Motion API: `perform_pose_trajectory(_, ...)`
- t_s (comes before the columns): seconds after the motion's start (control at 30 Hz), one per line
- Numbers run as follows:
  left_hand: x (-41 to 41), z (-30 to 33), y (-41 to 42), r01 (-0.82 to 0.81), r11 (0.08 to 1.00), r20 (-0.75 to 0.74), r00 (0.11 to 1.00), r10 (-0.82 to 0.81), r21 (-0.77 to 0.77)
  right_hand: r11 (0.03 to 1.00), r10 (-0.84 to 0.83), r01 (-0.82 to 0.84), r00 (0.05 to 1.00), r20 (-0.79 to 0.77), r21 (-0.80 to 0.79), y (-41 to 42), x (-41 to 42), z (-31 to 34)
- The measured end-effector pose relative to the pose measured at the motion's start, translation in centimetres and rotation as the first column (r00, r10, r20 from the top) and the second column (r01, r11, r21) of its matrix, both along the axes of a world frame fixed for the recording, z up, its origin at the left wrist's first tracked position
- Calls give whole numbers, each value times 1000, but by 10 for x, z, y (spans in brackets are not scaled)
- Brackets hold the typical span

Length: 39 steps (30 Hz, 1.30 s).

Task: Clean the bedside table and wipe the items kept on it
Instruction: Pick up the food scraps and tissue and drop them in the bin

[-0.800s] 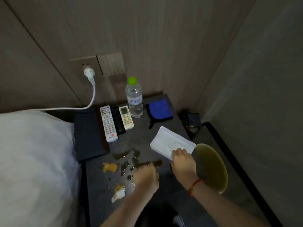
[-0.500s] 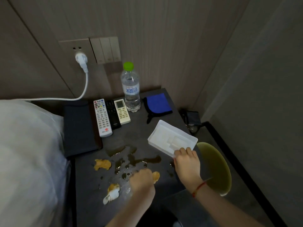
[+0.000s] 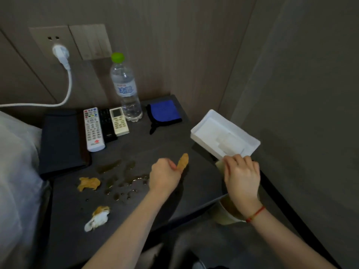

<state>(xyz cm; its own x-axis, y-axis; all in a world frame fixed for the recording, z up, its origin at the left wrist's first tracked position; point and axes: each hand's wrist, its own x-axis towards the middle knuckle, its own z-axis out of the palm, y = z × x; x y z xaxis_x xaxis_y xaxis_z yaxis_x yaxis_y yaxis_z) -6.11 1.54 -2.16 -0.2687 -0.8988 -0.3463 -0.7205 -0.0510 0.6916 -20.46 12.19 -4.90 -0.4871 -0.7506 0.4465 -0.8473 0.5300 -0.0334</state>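
The dark desk (image 3: 136, 144) carries a brownish spill (image 3: 124, 177) across its middle, with 2 soiled scraps lying in it: a yellow-brown one (image 3: 88, 183) to the left and a white-and-yellow wad (image 3: 98, 218) nearer the front edge. The left hand (image 3: 165, 176) is over the spill, its fingers curled round a third yellow-brown scrap (image 3: 183, 162) that sticks up out of the fist. The right hand (image 3: 241, 176), a red string on its wrist, grips the near edge of a white tray (image 3: 223, 134) held tilted past the desk's right edge, above a yellowish bin (image 3: 228, 214) that the arm partly hides.

At the back of the desk lie 3 remotes side by side: a white one (image 3: 93, 130) with a red logo (too small to read), a black one (image 3: 106, 125) and a cream one (image 3: 118, 121) with a small screen. Just right of them a clear water bottle (image 3: 126, 92) stands upright, green cap on, its label printed in blue Chinese characters. A blue cloth (image 3: 165, 112) with black edging lies right of the bottle. A dark folder (image 3: 60, 140) lies left of the remotes, beside white bedding (image 3: 17, 171). On the wall a white plug (image 3: 61, 54) sits in a socket.
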Motion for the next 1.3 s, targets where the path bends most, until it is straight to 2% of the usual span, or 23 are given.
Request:
perform_pose_trajectory(0.13, -61, 5, 10, 31, 999, -135, 990, -28, 21, 980, -149, 148, 989, 3, 135, 45, -48, -5)
perform_pose_trajectory(0.23, -116, -7, 23, 150, 987, -167, 976, -137, 66, 892, -225, 192, 974, 33, 409, 72, -73, -28)
perform_pose_trajectory(0.33, -163, -32, 36, 281, 954, -61, 959, -276, 103, 810, -235, 123, 964, 126, 573, 81, -85, -58)
perform_pose_trajectory(0.43, -194, -63, 46, 409, 911, 113, 904, -413, 57, 812, -222, 65, 953, 204, 581, 76, -91, -87)
perform_pose_trajectory(0.57, -215, -99, 50, 465, 884, 271, 846, -460, 49, 765, -217, -36, 926, 310, 643, 62, -98, -129)
perform_pose_trajectory(0.63, -217, -111, 50, 454, 886, 248, 851, -463, 94, 787, -216, -46, 914, 344, 616, 56, -100, -143)
perform_pose_trajectory(0.8, -211, -117, 50, 368, 915, 17, 926, -376, 165, 889, -257, 33, 862, 437, 456, 46, -98, -139)
perform_pose_trajectory(0.93, -198, -92, 48, 362, 932, -94, 929, -358, 23, 952, -224, 93, 862, 454, 293, 27, -95, -97)
perform_pose_trajectory(1.1, -151, -41, 32, 273, 944, -180, 935, -305, -185, 998, -1, -36, 845, 535, 59, -14, -64, -27)
perform_pose_trajectory(1.2, -103, -9, 15, 112, 964, -228, 959, -168, -240, 986, 167, -153, 807, 567, -71, -39, -18, 7)
perform_pose_trajectory(1.3, -42, 11, -6, -55, 965, -174, 985, 11, -254, 959, 279, -243, 709, 648, -147, -61, 40, 30)
